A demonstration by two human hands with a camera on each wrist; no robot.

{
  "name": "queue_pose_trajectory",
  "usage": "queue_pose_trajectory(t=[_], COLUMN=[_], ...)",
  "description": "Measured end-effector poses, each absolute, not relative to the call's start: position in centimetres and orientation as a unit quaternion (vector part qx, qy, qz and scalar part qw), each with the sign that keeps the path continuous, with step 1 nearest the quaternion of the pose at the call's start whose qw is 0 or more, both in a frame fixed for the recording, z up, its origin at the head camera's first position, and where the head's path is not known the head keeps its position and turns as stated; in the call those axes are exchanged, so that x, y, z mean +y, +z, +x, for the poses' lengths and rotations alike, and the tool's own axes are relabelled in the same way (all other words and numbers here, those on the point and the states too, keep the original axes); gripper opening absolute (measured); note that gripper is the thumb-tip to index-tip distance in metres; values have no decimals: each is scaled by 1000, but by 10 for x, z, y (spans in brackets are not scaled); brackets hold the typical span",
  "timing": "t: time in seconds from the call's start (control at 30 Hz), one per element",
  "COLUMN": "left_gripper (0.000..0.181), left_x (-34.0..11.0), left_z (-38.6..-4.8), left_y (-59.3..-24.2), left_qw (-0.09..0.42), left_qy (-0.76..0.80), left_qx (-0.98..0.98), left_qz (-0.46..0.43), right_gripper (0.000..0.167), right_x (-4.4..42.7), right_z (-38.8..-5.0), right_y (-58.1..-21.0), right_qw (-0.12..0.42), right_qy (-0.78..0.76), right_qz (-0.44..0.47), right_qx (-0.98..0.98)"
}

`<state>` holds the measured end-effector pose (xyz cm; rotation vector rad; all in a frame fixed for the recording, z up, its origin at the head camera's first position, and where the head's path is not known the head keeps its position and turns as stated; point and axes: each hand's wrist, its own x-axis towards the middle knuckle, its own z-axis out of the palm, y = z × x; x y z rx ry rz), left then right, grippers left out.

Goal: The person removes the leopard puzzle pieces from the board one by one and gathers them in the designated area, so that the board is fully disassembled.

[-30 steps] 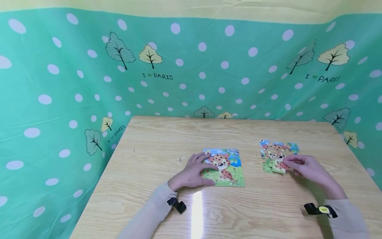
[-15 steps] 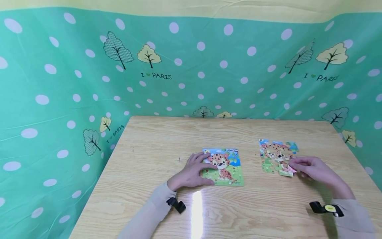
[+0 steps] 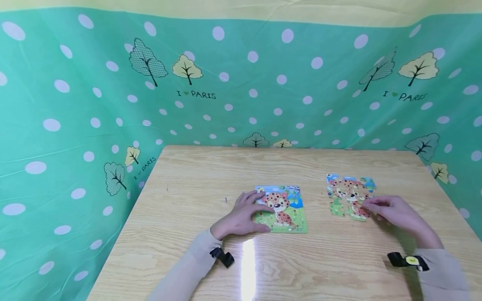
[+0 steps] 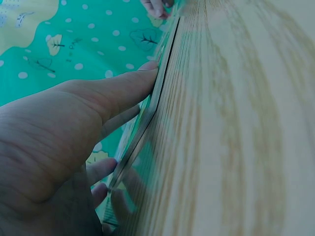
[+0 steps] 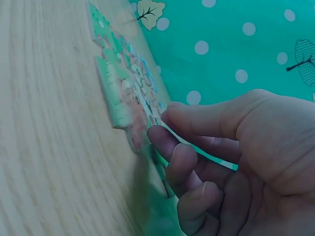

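Observation:
My left hand (image 3: 244, 215) rests on the left side of a square picture board (image 3: 288, 223) showing a spotted leopard cub on grass. Its fingers are spread, with thumb and fingertips on the board, and the left wrist view shows the thumb (image 4: 120, 91) lying along the edge. To the right lies a partly joined jigsaw puzzle (image 3: 344, 187) of the same cub. At its lower right corner my right hand (image 3: 391, 211) pinches a spotted puzzle piece (image 3: 362, 210) between thumb and forefinger, low against its neighbours. In the right wrist view this piece (image 5: 136, 118) is blurred.
A light wood table (image 3: 196, 184) carries both pictures, with a strip of table between them. A green dotted cloth (image 3: 241, 83) hangs behind and at the sides. A bright light reflection (image 3: 248, 267) falls on the front of the table.
My right hand moved the pinched piece right, away from the puzzle and tilted, then back left and flatter beside it. The left hand stays on the picture board.

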<state>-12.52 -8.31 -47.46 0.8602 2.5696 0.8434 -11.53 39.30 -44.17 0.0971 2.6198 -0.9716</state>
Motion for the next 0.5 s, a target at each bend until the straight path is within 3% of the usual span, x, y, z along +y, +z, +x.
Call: queue_pose_trajectory(t=[0.5], left_gripper=[56], left_x=[-83], left_z=[-125], left_y=[-475], left_qw=[152], left_qy=[295], left_qx=[895], left_qz=[299], right_gripper=[57], right_x=[383], right_z=[-114], right_y=[-440], right_qw=[161], right_qy=[-345], right_qz=[31], right_qx=[924])
